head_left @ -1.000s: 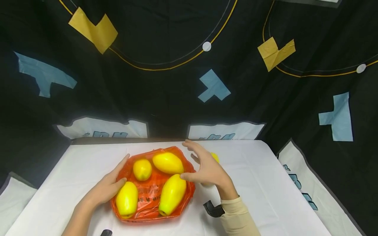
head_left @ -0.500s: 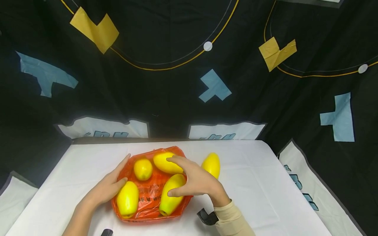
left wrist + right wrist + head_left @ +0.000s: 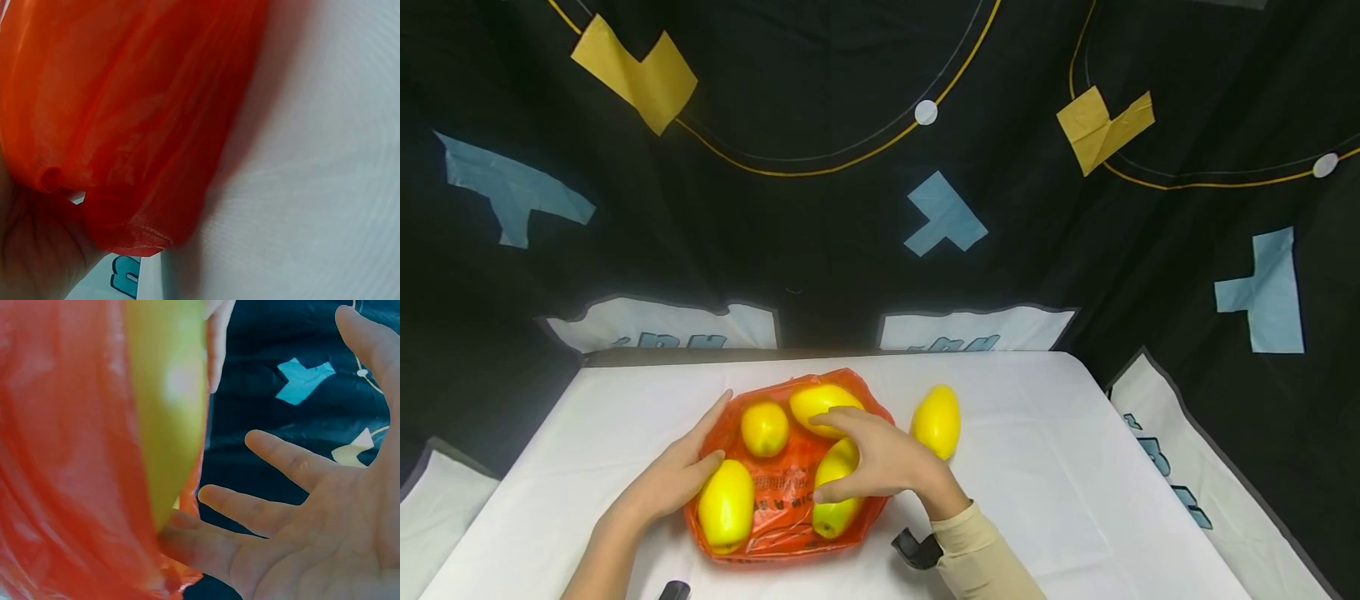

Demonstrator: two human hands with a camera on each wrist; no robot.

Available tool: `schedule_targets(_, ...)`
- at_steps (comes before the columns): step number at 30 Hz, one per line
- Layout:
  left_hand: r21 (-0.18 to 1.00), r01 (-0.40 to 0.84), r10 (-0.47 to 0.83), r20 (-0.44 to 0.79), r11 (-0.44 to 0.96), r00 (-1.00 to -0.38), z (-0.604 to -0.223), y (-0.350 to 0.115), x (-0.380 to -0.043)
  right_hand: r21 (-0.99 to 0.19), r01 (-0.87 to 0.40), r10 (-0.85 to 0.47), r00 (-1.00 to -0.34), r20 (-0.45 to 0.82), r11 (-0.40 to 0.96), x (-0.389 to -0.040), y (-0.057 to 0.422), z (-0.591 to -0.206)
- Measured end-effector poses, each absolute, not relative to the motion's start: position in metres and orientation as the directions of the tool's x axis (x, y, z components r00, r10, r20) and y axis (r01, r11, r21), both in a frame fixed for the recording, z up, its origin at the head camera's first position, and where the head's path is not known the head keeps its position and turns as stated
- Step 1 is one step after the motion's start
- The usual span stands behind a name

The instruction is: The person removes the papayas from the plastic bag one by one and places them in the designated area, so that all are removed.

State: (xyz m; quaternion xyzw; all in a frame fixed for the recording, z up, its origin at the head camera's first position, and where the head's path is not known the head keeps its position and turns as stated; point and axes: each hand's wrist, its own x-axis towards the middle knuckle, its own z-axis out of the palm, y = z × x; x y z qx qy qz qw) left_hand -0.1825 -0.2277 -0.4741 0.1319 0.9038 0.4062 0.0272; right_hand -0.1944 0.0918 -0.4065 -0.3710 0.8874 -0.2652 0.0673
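Note:
A red plastic bag (image 3: 775, 521) with dark print lies spread open on the white table, its rim standing up. Inside are a rounder yellow fruit (image 3: 764, 429) and several long, glossy mango-like fruits: one at the left (image 3: 726, 504), one at the back (image 3: 812, 402), one at the right (image 3: 835, 517). My left hand (image 3: 673, 475) grips the bag's left rim, thumb on the inner side, fingers along the outside. My right hand (image 3: 887, 454) reaches over the right rim, fingers spread above the right-hand fruit and partly hiding it. The right wrist view shows its palm (image 3: 325, 531) bare.
Another yellow fruit (image 3: 936, 421) lies on the table (image 3: 1037, 483) to the right of the bag. A black strap end (image 3: 917, 550) hangs by the right sleeve (image 3: 985, 550). A black cloth (image 3: 820, 242) with taped blue and yellow pieces rises behind the table.
My right hand has moved left from beside the bag to over its right-hand fruit, uncovering the fruit on the table. The left hand has stayed on the rim.

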Motion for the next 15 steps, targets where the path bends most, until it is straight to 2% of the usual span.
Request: schedule_targets(15,0.735,0.220,0.259,0.062,0.642,-0.964,-0.474,-0.227,-0.183,-0.542,-0.574,-0.681,-0.732,0.005,0.614,-0.199,0.094,-0.424)
